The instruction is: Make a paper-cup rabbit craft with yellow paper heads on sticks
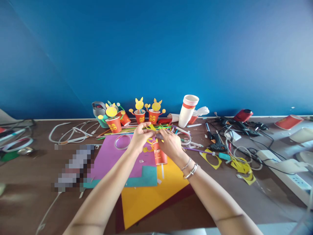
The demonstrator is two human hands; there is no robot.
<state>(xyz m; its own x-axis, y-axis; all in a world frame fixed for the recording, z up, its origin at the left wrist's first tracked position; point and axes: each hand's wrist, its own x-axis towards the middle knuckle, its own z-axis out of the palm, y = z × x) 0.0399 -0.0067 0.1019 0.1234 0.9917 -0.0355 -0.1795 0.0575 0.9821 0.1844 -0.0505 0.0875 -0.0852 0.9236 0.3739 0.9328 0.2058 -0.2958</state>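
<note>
My left hand (140,136) and my right hand (170,142) meet above the table, fingers pinched together on a small yellow paper cut-out (152,128). Just under my right hand a red paper cup (160,156) stands on a white straw, with yellow paper pieces beside it. Bracelets circle my right wrist. Purple (110,156), teal (146,178) and yellow (146,199) foam sheets lie beneath my forearms.
Finished red cups with yellow bunny heads (139,112) line the blue wall. A stack of paper cups (187,109) stands to the right. A glue gun, cables and yellow scraps (241,166) clutter the right; a power strip (290,174) lies at the far right. White cables (70,132) lie left.
</note>
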